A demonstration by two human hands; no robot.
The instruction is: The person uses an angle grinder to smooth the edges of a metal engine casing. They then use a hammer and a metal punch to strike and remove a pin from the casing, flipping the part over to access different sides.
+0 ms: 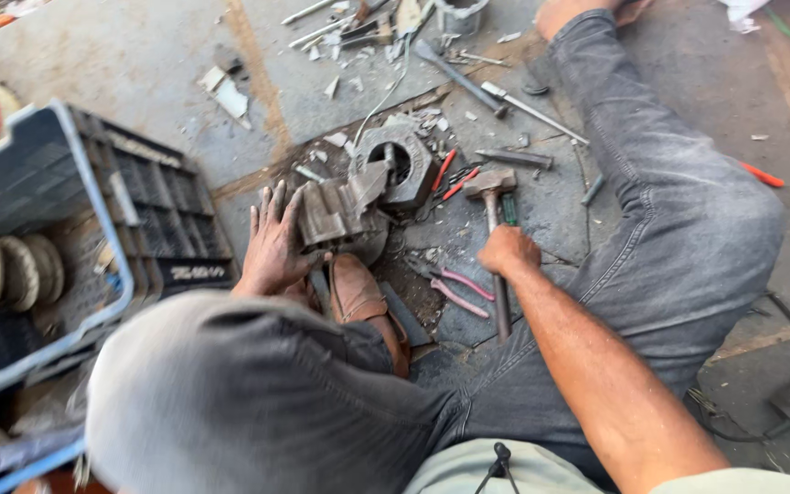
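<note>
Head view: a person seated on a concrete floor (139, 73), hammering at scrap metal.

Right hand (507, 251) was closed around the handle of a hammer (494, 215), its head resting on the floor. Left hand (273, 245), fingers spread flat, pressed against a grey metal casting (345, 206) beside a round housing (397, 163). Pink-handled pliers (454, 288) lay near the hammer.

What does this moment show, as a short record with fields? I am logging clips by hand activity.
Setting: concrete floor, person seated, legs spread
Left hand: flat against a grey metal casting
Right hand: gripping a hammer by its handle, head resting by the casting
Nearby: pink-handled pliers, red-handled tool, metal rods
Left side: blue crate holding parts
Debris: scattered white fragments
</note>
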